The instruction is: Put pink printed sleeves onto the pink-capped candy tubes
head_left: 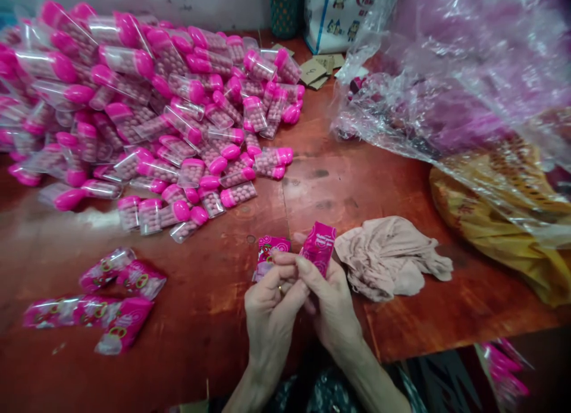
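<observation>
The hands meet over the tabletop [205,306]: the right hand [334,309] is closed, pinching a pink packet [320,243]; the left hand [270,309] is loosely curled beside it, and whether its fingertips grip anything cannot be told. Far to the left spreads the heap of pink-capped tubes [194,118]; a crumpled cloth [388,258] lies just right of the right hand. Another packet [273,244] sits just beyond the left fingers. The pinched packet points away from the person, its long axis leaning slightly right.
</observation>
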`<state>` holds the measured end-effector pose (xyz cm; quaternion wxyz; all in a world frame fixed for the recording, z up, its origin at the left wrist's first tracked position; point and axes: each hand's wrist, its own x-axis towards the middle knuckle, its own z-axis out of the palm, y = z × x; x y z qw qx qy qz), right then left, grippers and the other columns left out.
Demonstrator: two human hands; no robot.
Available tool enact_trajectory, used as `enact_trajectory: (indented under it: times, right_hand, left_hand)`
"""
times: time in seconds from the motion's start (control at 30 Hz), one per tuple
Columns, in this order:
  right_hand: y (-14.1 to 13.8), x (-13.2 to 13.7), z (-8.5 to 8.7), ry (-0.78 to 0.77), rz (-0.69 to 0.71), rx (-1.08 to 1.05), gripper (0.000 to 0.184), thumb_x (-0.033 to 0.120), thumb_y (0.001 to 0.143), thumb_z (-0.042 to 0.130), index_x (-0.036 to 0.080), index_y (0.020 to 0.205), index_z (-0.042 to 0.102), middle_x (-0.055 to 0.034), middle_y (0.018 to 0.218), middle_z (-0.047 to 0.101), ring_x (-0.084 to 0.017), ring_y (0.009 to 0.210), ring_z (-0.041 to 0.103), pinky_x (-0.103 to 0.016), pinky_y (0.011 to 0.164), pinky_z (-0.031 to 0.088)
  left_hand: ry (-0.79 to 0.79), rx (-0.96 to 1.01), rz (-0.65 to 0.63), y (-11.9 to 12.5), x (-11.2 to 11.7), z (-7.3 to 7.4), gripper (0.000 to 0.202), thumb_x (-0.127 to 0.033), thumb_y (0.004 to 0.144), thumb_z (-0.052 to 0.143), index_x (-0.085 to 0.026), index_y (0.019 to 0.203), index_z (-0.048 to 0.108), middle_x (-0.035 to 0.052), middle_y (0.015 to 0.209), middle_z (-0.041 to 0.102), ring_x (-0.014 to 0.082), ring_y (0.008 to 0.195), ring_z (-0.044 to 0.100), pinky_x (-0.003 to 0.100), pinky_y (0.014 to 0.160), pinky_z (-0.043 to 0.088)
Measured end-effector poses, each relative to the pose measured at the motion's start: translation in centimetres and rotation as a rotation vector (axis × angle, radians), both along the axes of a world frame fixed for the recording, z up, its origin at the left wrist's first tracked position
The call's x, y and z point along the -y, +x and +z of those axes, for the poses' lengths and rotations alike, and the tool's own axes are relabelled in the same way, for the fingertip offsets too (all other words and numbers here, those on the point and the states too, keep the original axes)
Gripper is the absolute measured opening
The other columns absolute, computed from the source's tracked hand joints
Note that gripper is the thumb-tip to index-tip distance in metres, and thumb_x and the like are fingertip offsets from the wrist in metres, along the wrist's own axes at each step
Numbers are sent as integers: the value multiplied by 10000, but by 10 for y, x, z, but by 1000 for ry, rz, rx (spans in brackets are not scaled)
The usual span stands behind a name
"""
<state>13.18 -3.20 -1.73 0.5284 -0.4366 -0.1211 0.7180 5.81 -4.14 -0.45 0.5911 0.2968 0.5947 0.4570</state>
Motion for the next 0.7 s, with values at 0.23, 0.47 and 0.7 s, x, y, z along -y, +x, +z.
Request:
enact_trajectory:
  times: [0.23,0.47,0.7]
  right_hand:
    - [21,-13,6,-38,70,-275,274,320,890,445,156,971,648,-73,822,669,-128,612,540,-236,531,439]
    - [23,-11,-7,-149,19,-506,218,193,874,505,143,725,657,22,594,512,-79,573,437,-226,674,430]
    - [21,-12,-9,-134,75,-502,210,190,860,535,116,683,618,21,610,477,-68,578,397,-203,652,404]
  left_hand:
    - [198,-216,-135,-9,-8,1,127,-207,818,536,-174,861,651,0,643,657,133,564,614,242,590,511]
    - [634,-850,-157,-24,-14,-16,167,-101,765,588,-160,902,664,25,825,722,142,666,671,226,643,538]
    - [921,-1069,-276,-31,-25,-21,137,-85,776,565,-93,879,655,74,761,728,147,600,676,202,595,527]
